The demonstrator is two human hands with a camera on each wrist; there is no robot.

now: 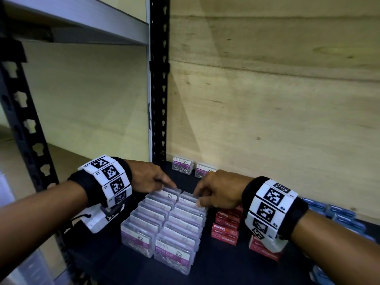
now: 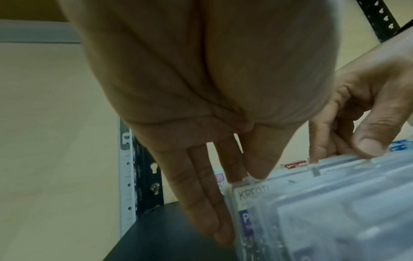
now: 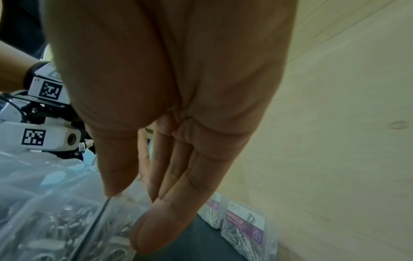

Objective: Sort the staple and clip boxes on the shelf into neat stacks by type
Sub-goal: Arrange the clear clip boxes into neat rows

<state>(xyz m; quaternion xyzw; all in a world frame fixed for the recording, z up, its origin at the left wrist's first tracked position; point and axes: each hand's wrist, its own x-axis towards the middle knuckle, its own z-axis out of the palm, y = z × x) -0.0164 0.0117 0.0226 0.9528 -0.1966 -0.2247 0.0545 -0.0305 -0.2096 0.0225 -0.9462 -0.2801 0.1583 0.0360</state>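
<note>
Clear paper-clip boxes point(image 1: 164, 223) stand upright in two touching rows.

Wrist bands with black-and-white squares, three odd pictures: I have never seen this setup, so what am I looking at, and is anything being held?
No machine here: a person works with bare hands. The head view comes from a camera worn on the head; the other two come from cameras strapped at each wrist, looking along the fingers. The patterned bands are part of that wrist gear. On the dark shelf stand two rows of clear paper clip boxes, red staples boxes beside them, blue boxes further right, and two loose paper clip boxes at the back. The left hand and right hand touch the far end of the rows with mostly straight fingers; nothing is lifted.
</note>
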